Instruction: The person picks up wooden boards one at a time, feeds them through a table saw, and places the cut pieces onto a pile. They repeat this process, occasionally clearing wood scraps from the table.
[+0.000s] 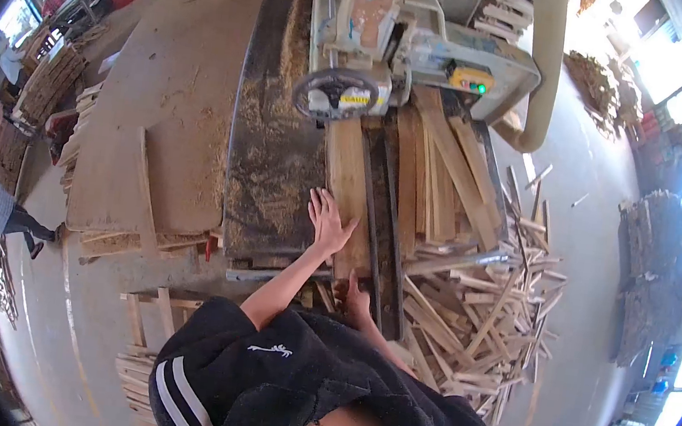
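Pressing left hand (328, 222) flat, fingers spread, grip wide open, on the plank (350, 189); right hand (355, 292) gripping the plank's near end, planer (395, 34) beyond.

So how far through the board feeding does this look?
Done, apparently: a large heap of cut strips lies right of the machine. In hand: a board on the feed table, left hand flat on it, right hand at its near end. It has not yet passed under the machine. Left: more boards lie alongside, seemingly waiting.
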Tool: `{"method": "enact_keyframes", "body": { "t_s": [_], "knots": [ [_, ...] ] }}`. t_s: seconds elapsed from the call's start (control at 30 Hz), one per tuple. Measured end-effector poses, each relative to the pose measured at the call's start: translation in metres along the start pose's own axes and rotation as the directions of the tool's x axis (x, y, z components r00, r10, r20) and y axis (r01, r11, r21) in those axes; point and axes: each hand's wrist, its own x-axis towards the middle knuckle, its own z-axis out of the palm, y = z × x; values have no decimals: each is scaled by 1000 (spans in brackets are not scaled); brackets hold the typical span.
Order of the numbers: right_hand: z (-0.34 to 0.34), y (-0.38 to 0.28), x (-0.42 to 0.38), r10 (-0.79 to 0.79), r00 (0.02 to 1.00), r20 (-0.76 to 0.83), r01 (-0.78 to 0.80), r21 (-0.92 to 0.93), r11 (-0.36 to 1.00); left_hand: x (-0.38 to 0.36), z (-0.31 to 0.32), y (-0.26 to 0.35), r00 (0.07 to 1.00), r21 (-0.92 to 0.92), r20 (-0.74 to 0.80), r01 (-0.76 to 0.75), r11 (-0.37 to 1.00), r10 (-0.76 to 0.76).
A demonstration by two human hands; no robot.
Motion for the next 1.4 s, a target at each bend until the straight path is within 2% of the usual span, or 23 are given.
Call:
{"method": "enact_keyframes", "body": {
  "t_s": [0.07, 0.13, 0.27, 0.33, 0.4, 0.43, 0.47, 0.53, 0.57, 0.6, 0.63, 0.67, 0.73, 0.8, 0.83, 0.9, 1.13, 1.17, 1.2, 1.27, 1.3, 1.33, 1.4],
  "knots": [
    [23, -14, 15, -31, 999, 13, 33, -157, 987, 23, -8, -6, 1000, 17, 16, -11, 1000, 11],
    [38, -23, 26, -238, 970, -43, 231, -136, 963, 48, -11, -16, 997, 38, -62, -43, 998, 46],
    [58, -30, 79, -302, 953, 14, 302, -43, 952, 91, -25, -39, 994, 15, -91, -56, 998, 57],
    [69, -43, 86, -319, 946, -61, 315, -66, 947, 107, -41, -55, 987, -106, -78, -146, 984, 139],
    [94, -71, 93, -263, 963, -59, 260, -61, 964, 119, -65, -83, 981, -277, -187, -100, 956, 48],
    [108, -80, 92, -248, 955, -164, 244, -49, 969, 121, -80, -101, 974, -316, -228, -62, 947, -13],
    [120, -88, 91, -226, 938, -264, 225, -36, 974, 120, -95, -126, 948, -300, -310, -22, 954, -75],
    [119, -91, 90, -209, 960, -185, 217, 24, 976, 115, -148, -178, 877, -144, -462, 78, 987, -136],
    [116, -93, 97, -210, 965, -160, 207, -32, 978, 107, -161, -220, 780, -132, -608, 85, 988, -148],
    [112, -87, 98, -154, 969, -191, 163, 32, 986, 99, -167, -270, 621, -460, -677, 61, 886, -395],
    [110, -89, 101, -97, 970, -221, 119, 88, 989, 81, -193, -308, 565, -392, -735, 94, 915, -374],
    [110, -96, 107, -78, 975, -207, 80, 1, 997, 65, -234, -305, 637, 190, -726, 549, 814, -260],
    [111, -95, 107, -265, 957, -120, 271, 39, 962, 38, -278, -320, 452, 201, -777, 838, 508, -438],
    [125, -103, 103, -303, 948, -100, 303, -13, 953, 21, -298, -347, 293, 149, -774, 946, 289, -562],
    [130, -108, 112, -328, 938, -111, 326, -34, 945, 14, -306, -359, 272, 141, -774, 955, 263, -572],
    [135, -118, 121, -360, 924, -129, 356, -54, 933, 3, -308, -379, 375, 80, -652, 899, 431, -659],
    [159, -155, 144, -362, 922, 138, 344, 139, 929, 3, -285, -368, 509, -102, -610, 710, 697, -607],
    [170, -151, 140, -451, 887, 103, 442, 100, 891, 4, -279, -346, 464, -522, -498, 515, 680, -733],
    [186, -148, 124, -532, 844, 70, 530, 49, 847, 4, -271, -323, 468, -841, -331, 247, 482, -819],
    [179, -137, 120, -607, 722, 332, 667, -100, 738, 3, -243, -301, 573, -900, -306, 85, 427, -760],
    [183, -132, 104, -568, 685, 456, 696, -183, 694, 4, -239, -274, 664, -973, -178, -9, 230, -727],
    [187, -129, 77, -508, 648, 567, 725, -256, 639, 3, -240, -238, 752, -998, -58, -69, 9, -657],
    [198, -111, 24, -411, 612, 675, 744, -316, 590, 14, -238, -170, 808, -996, 45, -9, -89, -588]
  ]
}}
